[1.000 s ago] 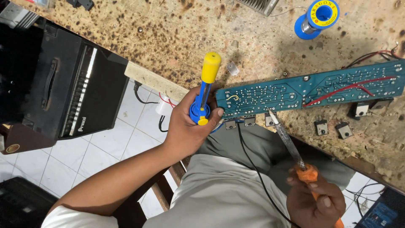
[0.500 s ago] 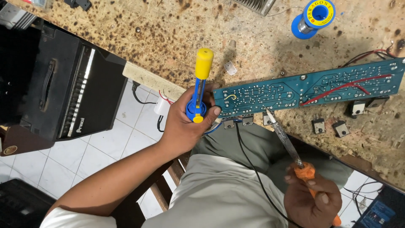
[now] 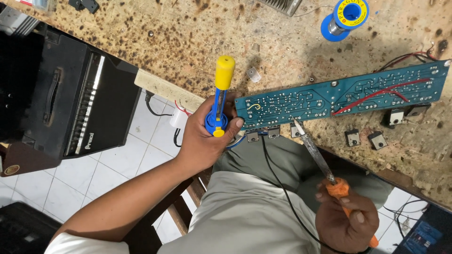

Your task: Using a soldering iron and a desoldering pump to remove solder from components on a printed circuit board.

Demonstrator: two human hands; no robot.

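One workbench (image 3: 188,42), speckled tan top with dark burn marks, fills the upper half of the view. One black speaker cabinet (image 3: 61,103) stands on the white tiled floor (image 3: 117,160) left of the bench edge.

One long blue-green circuit board (image 3: 339,96) lies solder side up along the near bench edge, its left end at the person's left hand. One red wire (image 3: 376,94) runs across its right part. Five small black components hang off its near edge on leads: three close under the left part (image 3: 273,131), two further right (image 3: 365,138), with one more boxy part (image 3: 393,116) under the right end.

Left hand (image 3: 202,136): clenched around one desoldering pump (image 3: 219,101), blue barrel, yellow plunger knob pointing away over the bench, thumb by the small yellow button. The pump sits just beside the board's left end.

Right hand (image 3: 346,221): closed on the orange handle of one soldering iron (image 3: 320,157). Metal shaft slants up and left; the tip meets the board's near edge, left of middle. One black cord (image 3: 282,188) trails across the person's lap.

One blue spool of solder wire (image 3: 346,16), yellow label, stands at the far side of the bench, well apart from both hands. One small clear plastic piece (image 3: 253,74) lies on the bench above the board's left end.
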